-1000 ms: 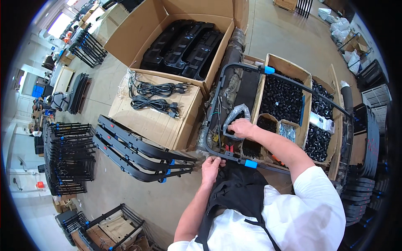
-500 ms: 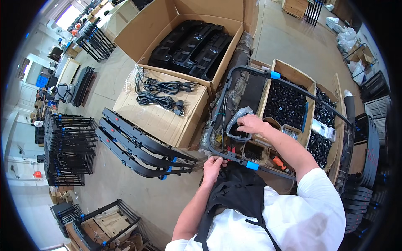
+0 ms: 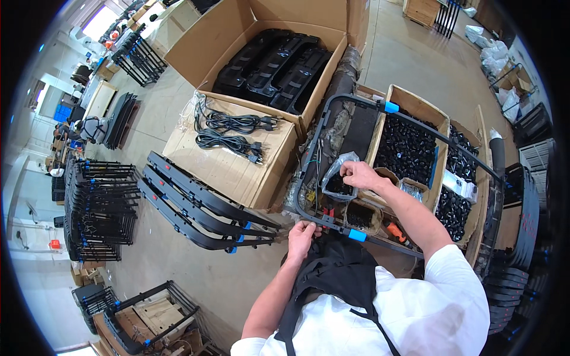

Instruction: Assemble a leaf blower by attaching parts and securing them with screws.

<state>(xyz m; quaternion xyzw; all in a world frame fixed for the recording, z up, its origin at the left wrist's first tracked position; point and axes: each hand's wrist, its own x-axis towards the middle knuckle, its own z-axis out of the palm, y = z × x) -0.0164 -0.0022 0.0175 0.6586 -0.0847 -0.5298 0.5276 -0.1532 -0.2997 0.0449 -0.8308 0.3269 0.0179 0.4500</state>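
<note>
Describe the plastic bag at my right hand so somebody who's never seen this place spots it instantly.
Find the black frame with blue bands, lying over the wooden bin of black parts. Inside the frame's rounded left end, just left of that bin, is a small open plastic bag, the right hand at its mouth. Its crumpled, see-through greyish edge sets it apart from the stiff-walled tan container below it.

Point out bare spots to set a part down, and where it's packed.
Bare: closed carton top below the coiled cables; narrow dark strip left of the wooden bin, beyond the plastic bag. Crowded: around the right hand, where bag, bin and black frame sit close together.
</note>
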